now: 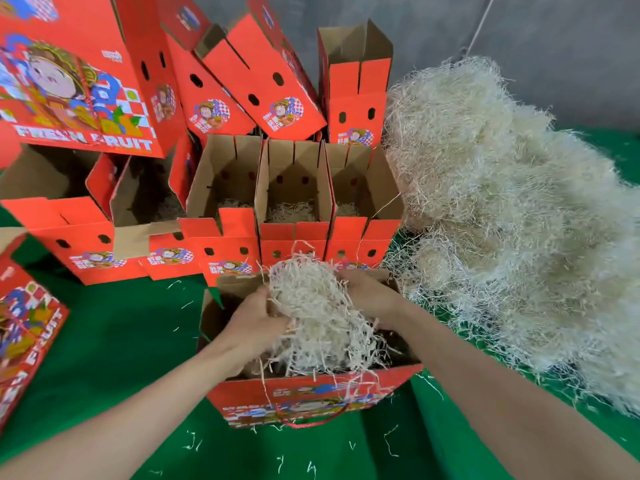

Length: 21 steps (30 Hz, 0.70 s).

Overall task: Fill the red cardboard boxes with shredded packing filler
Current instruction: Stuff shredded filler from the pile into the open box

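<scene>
My left hand (254, 320) and right hand (367, 294) cup a wad of shredded filler (311, 306) between them over the open red box (311, 393) at lower centre; best lowered straight in, then spread into corners so strands clear the rim.

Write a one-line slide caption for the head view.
Left hand and right hand hold a clump of shredded packing filler over the nearest open red cardboard box.

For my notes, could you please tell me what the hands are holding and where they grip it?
Both hands hold one clump of shredded filler over the nearest red box: the left hand grips its left side, the right hand its right side.
</scene>
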Each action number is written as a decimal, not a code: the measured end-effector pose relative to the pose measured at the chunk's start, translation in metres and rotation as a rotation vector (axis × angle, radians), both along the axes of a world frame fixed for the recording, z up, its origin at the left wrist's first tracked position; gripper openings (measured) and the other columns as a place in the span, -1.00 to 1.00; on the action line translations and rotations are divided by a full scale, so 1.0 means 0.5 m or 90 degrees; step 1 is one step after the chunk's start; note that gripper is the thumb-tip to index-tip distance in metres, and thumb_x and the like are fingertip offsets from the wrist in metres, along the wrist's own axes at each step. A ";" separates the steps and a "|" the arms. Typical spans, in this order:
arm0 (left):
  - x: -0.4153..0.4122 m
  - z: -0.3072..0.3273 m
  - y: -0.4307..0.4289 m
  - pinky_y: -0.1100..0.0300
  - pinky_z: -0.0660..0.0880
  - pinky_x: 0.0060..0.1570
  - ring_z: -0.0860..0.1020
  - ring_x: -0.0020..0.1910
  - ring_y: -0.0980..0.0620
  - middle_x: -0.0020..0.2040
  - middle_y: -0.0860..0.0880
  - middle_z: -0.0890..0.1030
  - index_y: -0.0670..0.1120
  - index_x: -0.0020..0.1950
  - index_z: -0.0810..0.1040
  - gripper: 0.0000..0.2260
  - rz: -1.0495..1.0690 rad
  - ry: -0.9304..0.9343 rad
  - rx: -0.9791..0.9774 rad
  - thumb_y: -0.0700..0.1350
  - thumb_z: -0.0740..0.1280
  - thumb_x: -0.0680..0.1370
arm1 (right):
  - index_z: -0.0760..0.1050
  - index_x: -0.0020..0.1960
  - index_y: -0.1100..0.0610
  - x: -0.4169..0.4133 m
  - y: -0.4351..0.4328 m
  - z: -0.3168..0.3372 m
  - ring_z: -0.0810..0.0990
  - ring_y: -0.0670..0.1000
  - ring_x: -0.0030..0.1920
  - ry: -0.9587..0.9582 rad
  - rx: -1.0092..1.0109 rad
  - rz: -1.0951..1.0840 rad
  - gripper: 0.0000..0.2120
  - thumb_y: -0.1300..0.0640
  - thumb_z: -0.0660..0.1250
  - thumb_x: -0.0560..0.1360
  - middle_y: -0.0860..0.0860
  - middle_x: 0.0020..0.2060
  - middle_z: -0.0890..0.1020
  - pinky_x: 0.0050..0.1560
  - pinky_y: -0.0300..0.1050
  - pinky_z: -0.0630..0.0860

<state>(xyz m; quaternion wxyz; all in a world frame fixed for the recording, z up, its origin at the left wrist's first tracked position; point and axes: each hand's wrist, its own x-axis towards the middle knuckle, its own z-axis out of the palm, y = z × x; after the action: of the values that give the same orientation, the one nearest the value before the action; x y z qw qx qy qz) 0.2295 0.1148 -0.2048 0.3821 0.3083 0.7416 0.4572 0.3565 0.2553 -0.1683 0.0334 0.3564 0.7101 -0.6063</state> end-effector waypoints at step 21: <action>-0.069 0.019 -0.050 0.26 0.46 -0.03 0.54 0.08 0.05 0.19 -0.05 0.53 -0.14 0.27 0.43 -0.62 -0.093 -0.002 -0.208 -0.29 0.35 0.47 | 0.51 0.16 0.14 0.092 0.058 -0.031 0.61 -0.05 -0.14 -0.073 0.152 0.048 -0.62 0.43 0.16 0.45 0.07 0.04 0.59 -0.08 -0.14 0.55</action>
<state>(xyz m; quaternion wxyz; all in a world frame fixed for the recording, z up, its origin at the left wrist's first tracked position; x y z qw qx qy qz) 0.1948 0.0897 -0.1955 0.4608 0.2945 0.7808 0.3022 0.4023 0.2843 -0.1839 0.0538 0.3649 0.7871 -0.4944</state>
